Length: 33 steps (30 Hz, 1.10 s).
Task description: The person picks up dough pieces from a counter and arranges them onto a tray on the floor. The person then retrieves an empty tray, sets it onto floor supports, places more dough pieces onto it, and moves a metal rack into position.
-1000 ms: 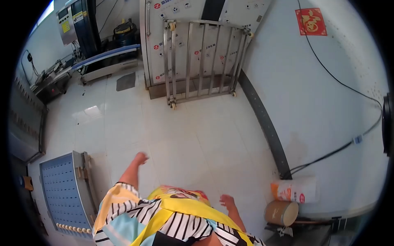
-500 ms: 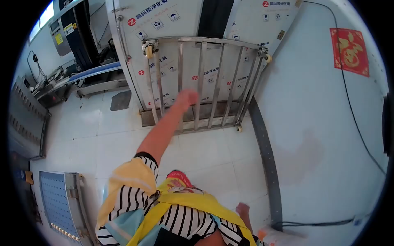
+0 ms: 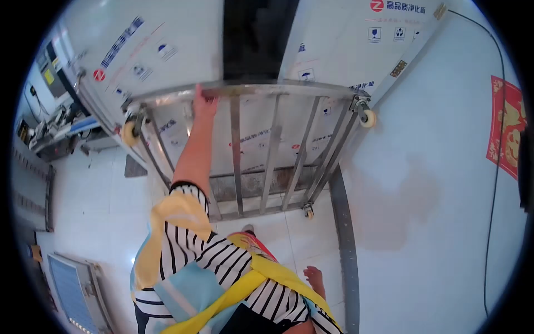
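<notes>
A steel wheeled trolley frame [image 3: 236,156] stands up on its edge before the printed white panels, with its bars facing me and casters at the corners. My left hand [image 3: 204,102] reaches forward to its top rail, left of the middle, and the fingers are closed over that rail. Low by my right side hangs my right hand [image 3: 314,276], apart from the frame, holding nothing, its fingers loosely bent and apart. A yellow apron strap [image 3: 278,267] crosses my striped shirt.
Printed white panels [image 3: 156,44] stand behind the frame, with a dark gap [image 3: 258,39] between them. On the right is a white wall with a red poster [image 3: 509,125] and a hanging cable [image 3: 498,167]. A blue-topped metal unit [image 3: 69,286] sits at lower left.
My left hand has gone from in front of the bars up onto the top rail and closed on it. The frame appears nearer. My right hand still hangs low.
</notes>
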Available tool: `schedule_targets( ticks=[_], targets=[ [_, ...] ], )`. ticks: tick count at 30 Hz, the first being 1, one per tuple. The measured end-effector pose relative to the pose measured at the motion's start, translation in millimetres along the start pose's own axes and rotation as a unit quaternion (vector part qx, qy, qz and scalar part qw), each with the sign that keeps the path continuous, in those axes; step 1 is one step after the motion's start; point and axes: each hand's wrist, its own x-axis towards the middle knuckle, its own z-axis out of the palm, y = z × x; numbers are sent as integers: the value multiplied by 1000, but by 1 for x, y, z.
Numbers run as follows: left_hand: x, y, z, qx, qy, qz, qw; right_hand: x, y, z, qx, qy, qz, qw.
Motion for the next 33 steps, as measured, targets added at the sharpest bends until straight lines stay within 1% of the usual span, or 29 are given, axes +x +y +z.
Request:
schedule_targets(
  ticks=[1, 2, 3, 4, 5, 6, 7, 8, 9, 10, 11, 12, 14, 16, 18, 20, 22, 23, 24, 25, 26, 29, 32, 33],
  targets=[
    [0, -1, 4, -20, 10, 4, 1000, 14, 2, -11, -12, -32, -27, 999],
    [1, -1, 4, -41, 23, 6, 999, 29, 7, -20, 28, -20, -29, 999],
    [14, -3, 5, -57, -14, 29, 998, 40, 5, -28, 68, -8, -33, 997],
    [24, -2, 0, -76, -49, 53, 995, 30, -51, -40, 119, 29, 105, 987],
    [28, -5, -3, -97, -82, 80, 989, 48, -55, -51, 110, 21, 98, 989],
    [23, -8, -5, -92, -62, 67, 992, 76, -50, -68, 216, -31, 90, 972],
    [11, -6, -1, -86, -45, 55, 994, 97, -64, -74, 149, 1, 52, 988],
    [-3, 0, 7, -83, -31, 45, 995, 121, -84, -85, 143, 7, -10, 990],
    [-31, 0, 17, -84, 7, 57, 995, 142, -115, -94, 226, 15, -32, 974],
    [-45, -3, 8, -80, -18, 41, 996, 132, -182, -98, 305, -10, -99, 947],
    [-60, -1, -3, -77, -42, 31, 996, 143, -230, -108, 348, -71, -140, 924],
    [-76, 6, -15, -74, -63, 30, 995, 144, -278, -113, 394, -86, -173, 899],
    [-119, 7, -32, -111, -86, -3, 990, 175, -345, -131, 454, -176, -262, 833],
    [-162, 0, -43, -86, -41, 47, 994, 200, -397, -151, 515, -250, -265, 776],
    [-214, -7, -8, -85, -36, 87, 992, 205, -457, -157, 678, -226, -115, 689],
    [-247, -7, 5, -119, 9, 110, 987, 191, -480, -146, 722, -286, -115, 619],
    [-263, -6, -1, -118, -14, 115, 986, 189, -481, -142, 713, -302, -176, 608],
    [-261, -20, -10, -109, -9, 102, 989, 202, -475, -142, 720, -273, -211, 602],
    [-263, -35, -9, -111, -2, 102, 989, 216, -476, -155, 698, -283, -252, 608],
    [-248, -43, -5, -117, 1, 101, 988, 239, -492, -162, 673, -293, -296, 611],
    [-254, -43, -6, -122, 6, 99, 988, 241, -497, -169, 648, -301, -339, 613],
    [-266, -29, -7, -120, -17, 86, 989, 220, -508, -177, 688, -197, -249, 653],
    [-241, -28, -28, -122, -4, 86, 989, 240, -503, -154, 701, -195, -237, 643],
    [-240, -24, -35, -115, 4, 79, 990, 231, -502, -148, 663, -166, -260, 682]
  ],
)
